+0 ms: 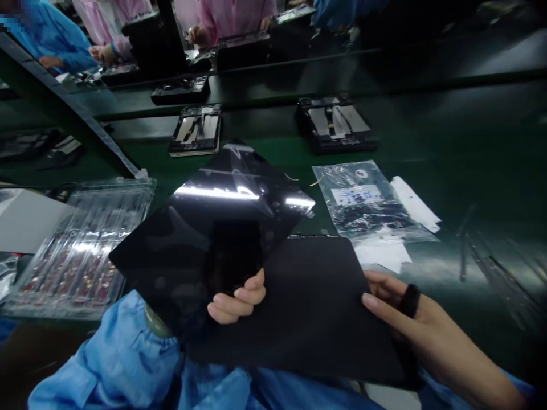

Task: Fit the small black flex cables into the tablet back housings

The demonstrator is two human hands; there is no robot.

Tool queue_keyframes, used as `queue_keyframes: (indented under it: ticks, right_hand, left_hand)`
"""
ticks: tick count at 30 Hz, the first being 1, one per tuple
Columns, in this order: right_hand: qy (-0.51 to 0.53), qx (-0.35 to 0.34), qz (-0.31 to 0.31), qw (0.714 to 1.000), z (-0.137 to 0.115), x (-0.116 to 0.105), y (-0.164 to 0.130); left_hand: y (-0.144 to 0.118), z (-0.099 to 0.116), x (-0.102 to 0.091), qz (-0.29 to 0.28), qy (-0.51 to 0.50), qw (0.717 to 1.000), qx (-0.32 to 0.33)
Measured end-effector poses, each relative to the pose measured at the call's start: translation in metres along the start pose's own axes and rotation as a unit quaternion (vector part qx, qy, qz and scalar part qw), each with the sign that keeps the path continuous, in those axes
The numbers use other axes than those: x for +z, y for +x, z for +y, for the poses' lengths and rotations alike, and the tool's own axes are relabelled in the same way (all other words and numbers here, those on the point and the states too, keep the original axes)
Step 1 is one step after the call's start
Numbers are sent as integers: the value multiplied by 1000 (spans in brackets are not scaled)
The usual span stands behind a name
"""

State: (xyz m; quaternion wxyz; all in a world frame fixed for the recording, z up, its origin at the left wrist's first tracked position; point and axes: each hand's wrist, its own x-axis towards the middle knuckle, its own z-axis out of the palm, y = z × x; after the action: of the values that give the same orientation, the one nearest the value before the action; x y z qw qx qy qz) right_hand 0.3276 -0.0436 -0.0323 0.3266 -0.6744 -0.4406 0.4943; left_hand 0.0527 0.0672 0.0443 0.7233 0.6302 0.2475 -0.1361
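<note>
Workbench: a green table (470,188) runs across the view, with other people in blue and pink sleeves working along its far side.
Dark panel: a flat matte black panel (316,307) lies at the near edge of the table, in front of the person.
Glossy sheet: a shiny black sheet (205,239) is lifted and tilted above the panel's left part, catching bright streaks of light.
Plastic tray: a clear tray (85,245) of small parts sits to the left of the sheet.
Bag: a clear bag (367,205) with a white label lies beyond the panel, to the right.
Left hand: the left hand (235,302) has its fingers curled around the sheet's lower edge, gripping it.
Right hand: the right hand (397,307) pinches the panel's right edge, thumb on top.
</note>
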Motion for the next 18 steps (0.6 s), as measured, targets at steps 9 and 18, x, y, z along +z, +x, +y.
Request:
queue_keyframes:
  ticks: [9, 18]
  right_hand:
    - [106, 61, -20, 992, 0, 0, 1]
    - [14, 23, 15, 1000, -3, 5, 0]
  left_hand:
    - [-1, 9, 2, -15, -101, 995, -14]
    - [-5, 7, -2, 11, -69, 998, 2]
